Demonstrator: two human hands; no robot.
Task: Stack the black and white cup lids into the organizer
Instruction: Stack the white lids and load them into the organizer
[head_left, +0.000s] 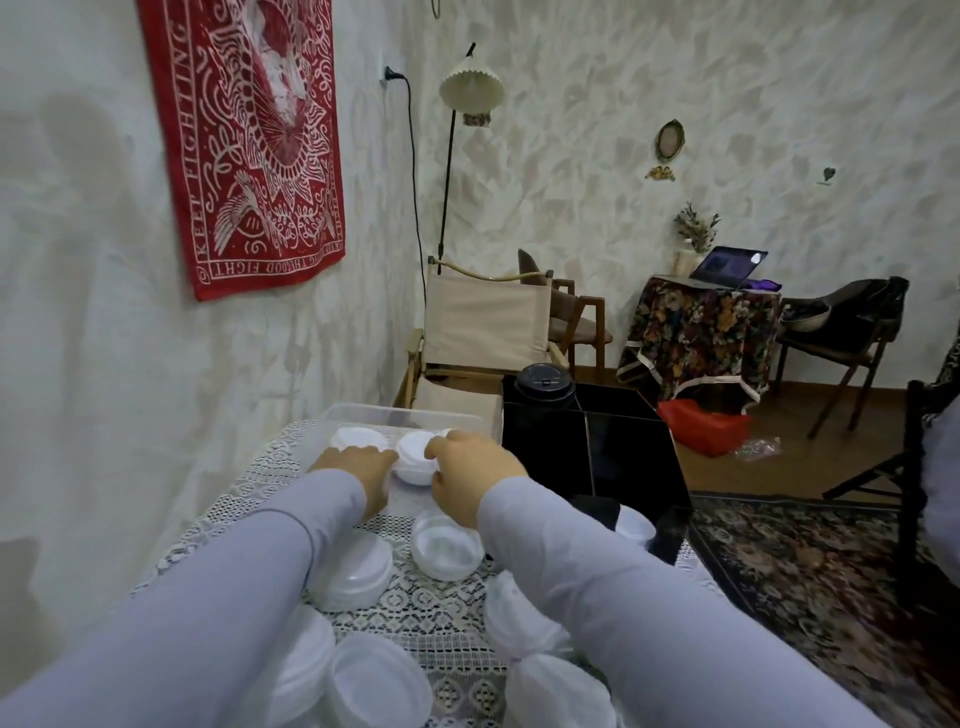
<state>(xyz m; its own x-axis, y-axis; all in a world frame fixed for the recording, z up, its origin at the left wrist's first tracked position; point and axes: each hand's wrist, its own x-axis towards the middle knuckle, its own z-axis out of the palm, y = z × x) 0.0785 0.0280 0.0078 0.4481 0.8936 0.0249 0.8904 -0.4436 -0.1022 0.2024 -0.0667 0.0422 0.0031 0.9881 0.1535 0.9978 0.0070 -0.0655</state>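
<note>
— Where do your hands sit?

— My left grip (358, 475) lies palm down with its fingers fairly straight. Their tips are against the left side of a white lid (415, 460) inside the clear tub (363, 413). My right grip (470, 470) curls round that same lid from the right, thumb on top. The lid sits between the two grips, touching both.

— What else is close?

— A second white lid (358, 439) lies in the tub just beyond my left grip. Nearer to me than both grips, loose white lids (447, 545) lie on the lace-covered desk (415, 613). Just right of my right grip stands the black organizer (628, 457). A stack of black lids (545, 382) rises from its far-left compartment, beyond that grip and to its right.

— Any writing?

— High up and left of my left grip hangs a red wall hanging (244, 145). "KEEP FIGHTING" runs along its left edge, and "THE GOOD FIGHT" runs upside down along the bottom.
</note>
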